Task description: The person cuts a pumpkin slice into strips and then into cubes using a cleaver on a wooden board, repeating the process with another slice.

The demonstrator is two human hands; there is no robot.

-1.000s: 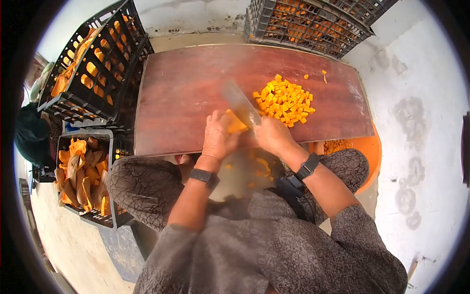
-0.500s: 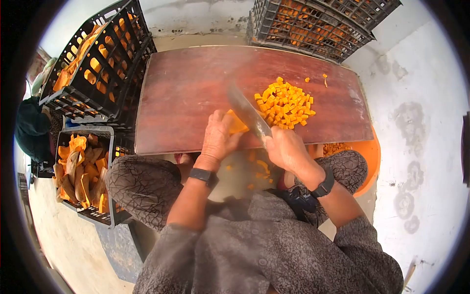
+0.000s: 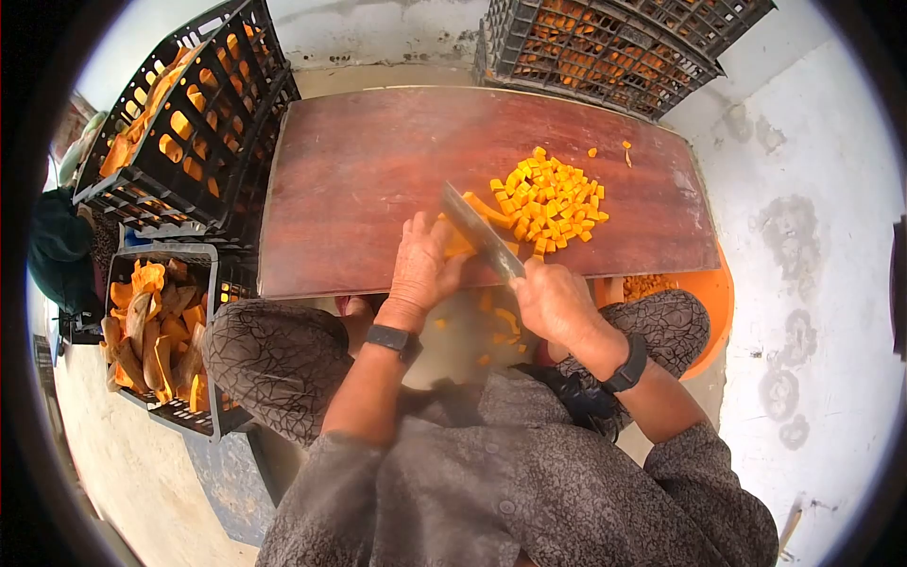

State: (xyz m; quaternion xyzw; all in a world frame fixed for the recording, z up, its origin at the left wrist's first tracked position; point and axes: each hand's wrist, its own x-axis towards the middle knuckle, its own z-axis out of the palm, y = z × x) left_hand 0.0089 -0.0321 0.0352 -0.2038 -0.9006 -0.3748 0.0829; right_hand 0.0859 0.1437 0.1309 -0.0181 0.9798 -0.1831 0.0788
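My right hand (image 3: 557,300) is closed round the handle of a broad kitchen knife (image 3: 480,230), whose blade slants up and left over the reddish-brown board (image 3: 368,170). Against the blade's left side, my left hand (image 3: 425,262) presses a chunk of orange pumpkin (image 3: 458,242) onto the board near its front edge, fingers bent over it. A cut pumpkin strip (image 3: 487,210) lies just past the blade. It touches or nearly touches a pile of pumpkin cubes (image 3: 550,203) to the right.
Black crates (image 3: 179,132) of pumpkin pieces stand at left, with another crate (image 3: 156,331) below them. More stacked crates (image 3: 614,47) are behind the board. An orange tub (image 3: 715,317) sits under its right end. Pumpkin scraps (image 3: 505,321) lie below the front edge. Another person (image 3: 64,250) is at far left.
The knife blade has come down and turned flatter beside the chunk. A pumpkin strip now shows separated on its far side, by the cubes. My left hand has barely moved.
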